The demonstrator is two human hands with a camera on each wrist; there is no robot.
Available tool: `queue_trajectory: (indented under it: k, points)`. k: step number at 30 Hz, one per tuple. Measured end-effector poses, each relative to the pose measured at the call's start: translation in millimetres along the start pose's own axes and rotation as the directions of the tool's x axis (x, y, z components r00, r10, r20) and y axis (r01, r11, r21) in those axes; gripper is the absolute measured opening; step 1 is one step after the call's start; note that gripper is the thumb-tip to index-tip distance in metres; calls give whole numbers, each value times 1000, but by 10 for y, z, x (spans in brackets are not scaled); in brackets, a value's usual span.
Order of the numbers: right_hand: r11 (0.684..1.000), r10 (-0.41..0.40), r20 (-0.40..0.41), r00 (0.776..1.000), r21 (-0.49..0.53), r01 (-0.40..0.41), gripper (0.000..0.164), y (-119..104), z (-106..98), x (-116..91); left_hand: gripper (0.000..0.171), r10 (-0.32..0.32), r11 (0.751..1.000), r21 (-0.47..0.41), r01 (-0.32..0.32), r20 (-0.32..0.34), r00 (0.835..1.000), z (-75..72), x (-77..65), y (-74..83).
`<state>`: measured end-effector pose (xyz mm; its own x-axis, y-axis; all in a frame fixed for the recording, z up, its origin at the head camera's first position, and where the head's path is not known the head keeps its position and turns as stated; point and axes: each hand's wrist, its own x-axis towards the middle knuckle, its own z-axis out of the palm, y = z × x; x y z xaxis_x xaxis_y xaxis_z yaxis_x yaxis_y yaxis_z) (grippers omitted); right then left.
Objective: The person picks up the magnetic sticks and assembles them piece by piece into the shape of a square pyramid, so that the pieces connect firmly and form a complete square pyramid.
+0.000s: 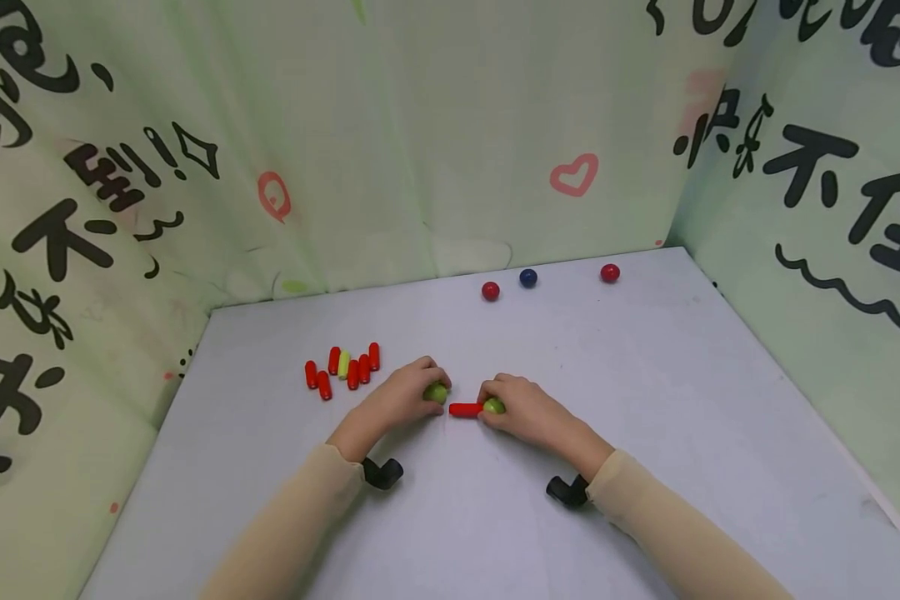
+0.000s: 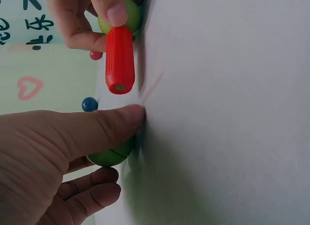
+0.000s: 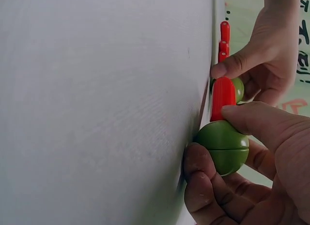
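Near the table's middle, my left hand (image 1: 403, 395) grips a green ball (image 1: 437, 392) between thumb and fingers. Facing it, my right hand (image 1: 531, 410) holds a second green ball (image 1: 493, 406) with a grooved red rod (image 1: 465, 410) joined end-on to it. In the right wrist view the thumb lies at the joint between rod and ball (image 3: 224, 147), with the fingers curled beneath. The rod's free end, which has a small hole, points toward the left hand. A narrow gap parts it from the left ball (image 2: 111, 156) in the left wrist view.
On the white table (image 1: 450, 533), several red rods (image 1: 325, 385) and one yellow-green rod (image 1: 344, 364) lie grouped at left. Toward the back edge are a red ball (image 1: 491, 291), a blue ball (image 1: 528, 277) and another red ball (image 1: 610, 272). Printed curtains (image 1: 420, 150) surround the table.
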<state>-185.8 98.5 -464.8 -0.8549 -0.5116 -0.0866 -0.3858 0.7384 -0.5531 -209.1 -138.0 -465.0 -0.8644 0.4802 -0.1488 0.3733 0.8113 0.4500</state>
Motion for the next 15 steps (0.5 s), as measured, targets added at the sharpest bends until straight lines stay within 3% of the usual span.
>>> queue_trajectory:
  k: [7, 15]
  points:
    - [1000, -8, -11, 1000, -2, 8, 11, 7, -2, 14, 44, -71, 997, -16, 71, 33, 997, -25, -35, 63]
    - [1000, 9, -6, 1000, 7, -9, 10, 9, 9, -3, 45, 2, 1000, 20, -4, 82, 997, -23, -144, 56]
